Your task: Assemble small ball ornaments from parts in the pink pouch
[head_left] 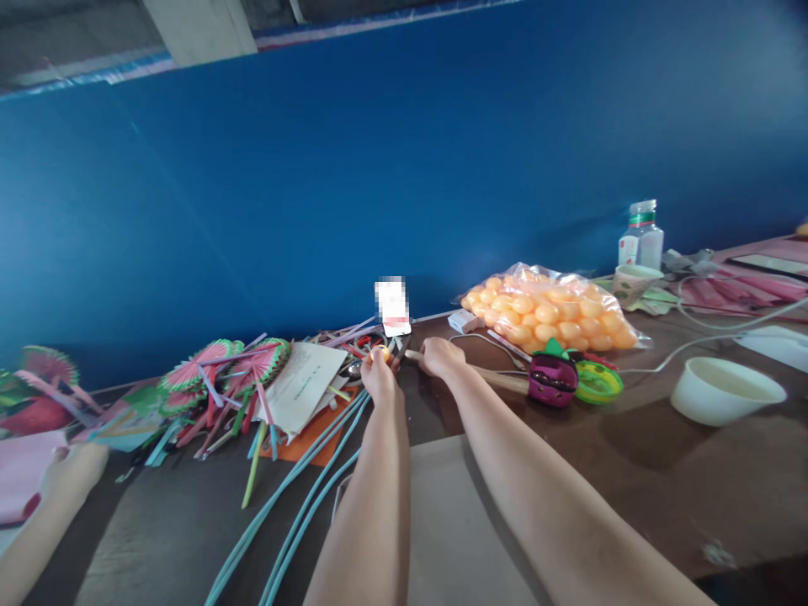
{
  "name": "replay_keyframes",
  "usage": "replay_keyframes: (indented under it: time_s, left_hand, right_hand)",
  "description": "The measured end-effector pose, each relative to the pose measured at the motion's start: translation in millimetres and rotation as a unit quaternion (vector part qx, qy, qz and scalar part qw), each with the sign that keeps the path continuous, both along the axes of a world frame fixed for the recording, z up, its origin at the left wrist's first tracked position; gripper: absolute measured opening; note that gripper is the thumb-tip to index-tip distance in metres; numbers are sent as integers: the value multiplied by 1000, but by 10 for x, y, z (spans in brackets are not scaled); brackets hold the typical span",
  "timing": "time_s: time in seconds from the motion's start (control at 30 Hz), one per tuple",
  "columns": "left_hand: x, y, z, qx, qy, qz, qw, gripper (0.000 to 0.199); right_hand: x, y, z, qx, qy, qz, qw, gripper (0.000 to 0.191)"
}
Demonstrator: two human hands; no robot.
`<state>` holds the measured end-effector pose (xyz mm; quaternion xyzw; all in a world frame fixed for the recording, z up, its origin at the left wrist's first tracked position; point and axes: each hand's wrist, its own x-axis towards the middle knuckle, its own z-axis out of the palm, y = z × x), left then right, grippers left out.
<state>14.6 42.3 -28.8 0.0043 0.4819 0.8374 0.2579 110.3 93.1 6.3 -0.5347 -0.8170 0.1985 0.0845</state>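
Observation:
My left hand (377, 380) is closed around a small, shiny, orange rounded piece (382, 353), mostly covered by the fingers. My right hand (440, 357) is wrapped round what looks like a pale wooden stick (502, 380), which runs out to the right towards a purple pouch (552, 380) with green leaves on top. Just beyond both hands, a phone (396, 324) with a lit screen leans on the blue wall. Scissors and other small tools lie partly hidden behind my left hand.
Pink and green paper fans (211, 370), white sheets (301, 387) and light-blue tubes (296, 492) lie left. A bag of orange balls (546, 316), a yellow-green dish (598, 383), a white bowl (700, 404) and a bottle (642, 240) stand right. Another person's hand (79, 471) holds pink material far left.

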Motion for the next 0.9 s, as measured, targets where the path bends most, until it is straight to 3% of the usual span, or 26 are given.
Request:
replay_keyframes:
  time_s: [0.23, 0.53, 0.7, 0.9]
  left_hand:
    - [9, -2, -11, -23, 4, -13, 1000, 23]
    - [44, -21, 21, -30, 5, -32, 999, 18]
    - [53, -14, 12, -18, 3, -35, 999, 19]
    - [50, -8, 0, 16, 11, -51, 998, 15]
  right_hand:
    - [-29, 41, -107, -22, -11, -4, 1000, 30]
    - [-43, 32, -124, -11, 2, -13, 1000, 33]
    - [-67, 3, -101, 41, 122, 3, 992, 22]
    - [-156, 33, -168, 3, 240, 82, 967, 16]
